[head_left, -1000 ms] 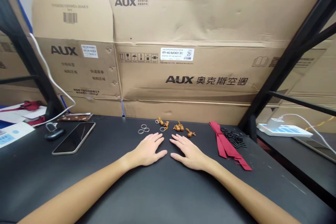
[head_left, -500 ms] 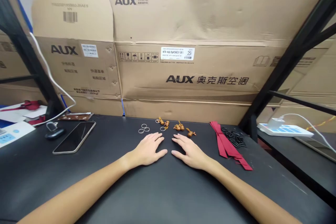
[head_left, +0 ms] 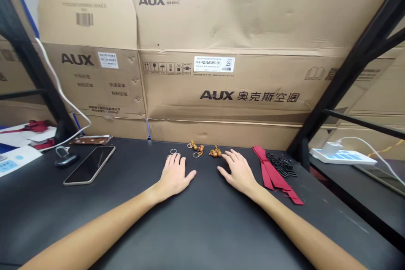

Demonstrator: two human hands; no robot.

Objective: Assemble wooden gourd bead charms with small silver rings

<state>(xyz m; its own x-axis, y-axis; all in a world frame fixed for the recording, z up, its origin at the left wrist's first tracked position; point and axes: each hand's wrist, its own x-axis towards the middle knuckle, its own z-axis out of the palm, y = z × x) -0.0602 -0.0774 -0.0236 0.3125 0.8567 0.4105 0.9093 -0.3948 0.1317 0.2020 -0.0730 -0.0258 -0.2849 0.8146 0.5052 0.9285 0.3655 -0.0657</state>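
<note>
My left hand (head_left: 173,175) lies flat and open on the black table (head_left: 196,228), its fingertips over the small metal rings (head_left: 173,151). My right hand (head_left: 238,170) also lies flat and open, fingers reaching onto the rightmost of the small wooden gourd charms; that charm is hidden under them. Two more gourd charms (head_left: 198,148) (head_left: 216,152) lie between the hands at the far side. Red ribbons (head_left: 274,174) lie just right of my right hand, with black loops (head_left: 283,165) beyond them.
A phone (head_left: 89,164) lies at the left, near a black key fob (head_left: 65,158) and a brown wrapper (head_left: 90,139). Large AUX cardboard boxes (head_left: 221,50) wall off the back. A black rack post (head_left: 344,71) stands at the right; a white power strip (head_left: 340,156) sits beyond it.
Both hands slid forward and apart: the left onto the metal rings, the right onto the rightmost gourd charm.
</note>
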